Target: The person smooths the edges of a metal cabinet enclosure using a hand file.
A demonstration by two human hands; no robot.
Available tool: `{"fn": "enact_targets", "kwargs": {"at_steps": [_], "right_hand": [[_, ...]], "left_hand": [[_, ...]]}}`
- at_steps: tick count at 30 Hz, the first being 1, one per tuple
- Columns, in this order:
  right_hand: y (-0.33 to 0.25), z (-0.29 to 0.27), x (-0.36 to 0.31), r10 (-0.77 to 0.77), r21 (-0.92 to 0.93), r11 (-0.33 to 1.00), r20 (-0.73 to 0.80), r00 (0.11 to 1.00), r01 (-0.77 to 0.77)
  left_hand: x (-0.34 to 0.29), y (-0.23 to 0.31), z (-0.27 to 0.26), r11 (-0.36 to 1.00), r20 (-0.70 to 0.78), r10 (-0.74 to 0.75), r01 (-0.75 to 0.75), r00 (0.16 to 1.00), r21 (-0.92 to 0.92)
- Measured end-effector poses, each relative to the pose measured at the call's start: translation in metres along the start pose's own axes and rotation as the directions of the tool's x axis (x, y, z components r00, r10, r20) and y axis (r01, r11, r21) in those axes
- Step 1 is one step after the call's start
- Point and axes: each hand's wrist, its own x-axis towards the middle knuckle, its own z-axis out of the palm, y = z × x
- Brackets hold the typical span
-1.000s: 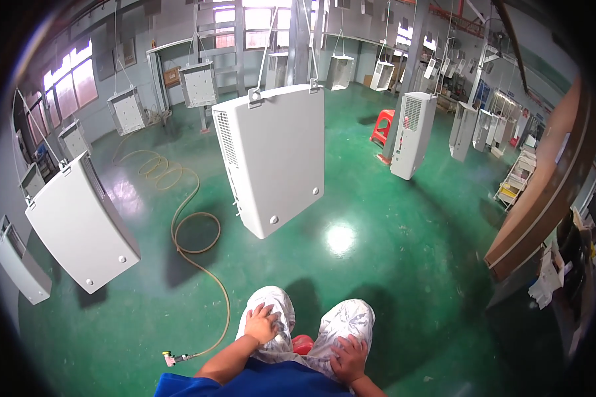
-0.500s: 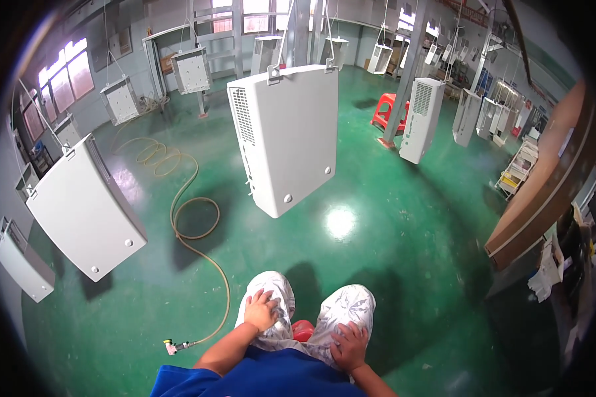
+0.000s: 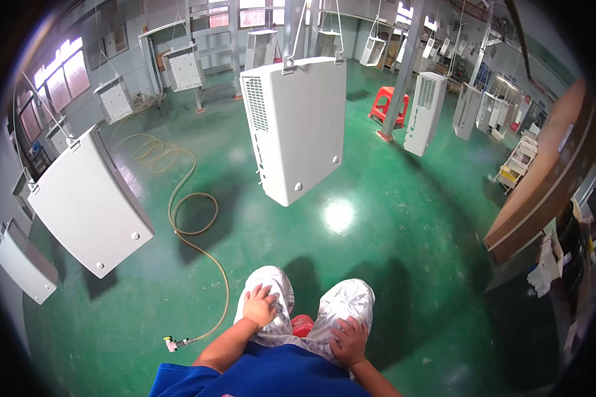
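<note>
My left hand [image 3: 259,307] rests on my left knee, its fingers laid over the pale patterned trousers [image 3: 346,299] with nothing held. On the other knee lies my right hand [image 3: 349,339], fingers spread and likewise holding nothing. Ahead of me, a white metal casing [image 3: 301,126] with a vented side hangs by wire hooks above the floor. A second white casing [image 3: 89,202] hangs to its left, tilted in view. Farther left, a smaller-looking white casing [image 3: 26,261] is suspended too. Neither hand touches any casing. Between my legs shows part of something red [image 3: 302,325].
A yellowish hose [image 3: 212,258] curls across the green floor [image 3: 404,231], ending in a fitting [image 3: 172,344] at lower left. A red plastic stool [image 3: 381,106] stands by a grey post [image 3: 404,73]. Large cardboard [image 3: 543,178] leans in from the right. More casings [image 3: 425,112] hang behind.
The casing ahead has shifted right and slightly up, and the one at left has moved a little right. Both my hands stay on my knees.
</note>
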Motion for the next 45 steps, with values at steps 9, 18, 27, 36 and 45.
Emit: {"fn": "enact_targets", "kwargs": {"at_steps": [9, 18, 27, 36, 45], "right_hand": [[0.015, 0.017, -0.014, 0.016, 0.036, 0.999, -0.005, 1.000, -0.015], [-0.016, 0.002, -0.040, 0.055, 0.138, 0.989, 0.015, 0.998, -0.057], [-0.022, 0.009, -0.032, 0.057, 0.144, 0.987, 0.060, 0.997, -0.065], [-0.027, 0.009, -0.037, 0.055, 0.154, 0.987, -0.004, 0.998, -0.054], [-0.029, 0.012, -0.031, 0.078, 0.125, 0.988, 0.069, 0.995, -0.086]], "left_hand": [[0.008, -0.003, 0.016, 0.992, -0.133, 0.077, -0.089, 0.988, -0.085], [-0.028, -0.004, -0.005, 0.929, 0.122, 0.183, -0.212, 0.975, 0.304], [-0.026, -0.015, -0.008, 0.935, 0.101, 0.160, -0.184, 0.982, 0.304], [-0.030, -0.018, -0.004, 0.925, 0.083, 0.192, -0.209, 0.978, 0.318], [-0.026, -0.017, -0.012, 0.933, 0.036, 0.210, -0.212, 0.977, 0.290]]}}
